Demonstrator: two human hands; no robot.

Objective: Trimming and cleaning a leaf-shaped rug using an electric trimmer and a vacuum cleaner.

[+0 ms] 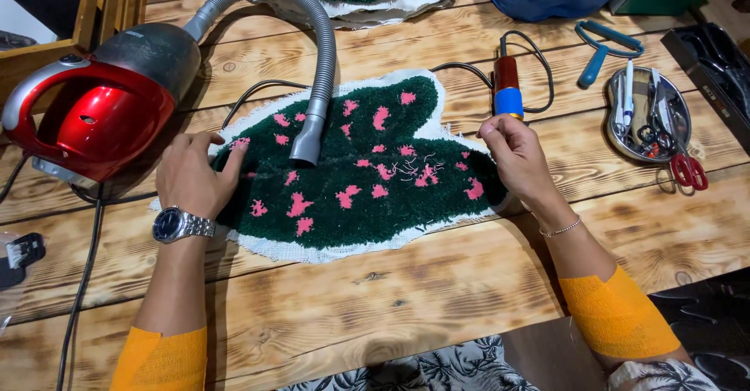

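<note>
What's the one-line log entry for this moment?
left hand: flat on green tufted rug | right hand: at rug's right edge | vacuum nozzle: resting on rug

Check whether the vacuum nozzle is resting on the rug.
Yes, the grey nozzle lies on the green rug, between the left hand and right hand.

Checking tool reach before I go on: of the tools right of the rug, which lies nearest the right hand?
The red and blue corded tool, lying just above the right hand. The teal handled tool and red-handled scissors lie farther right.
</note>
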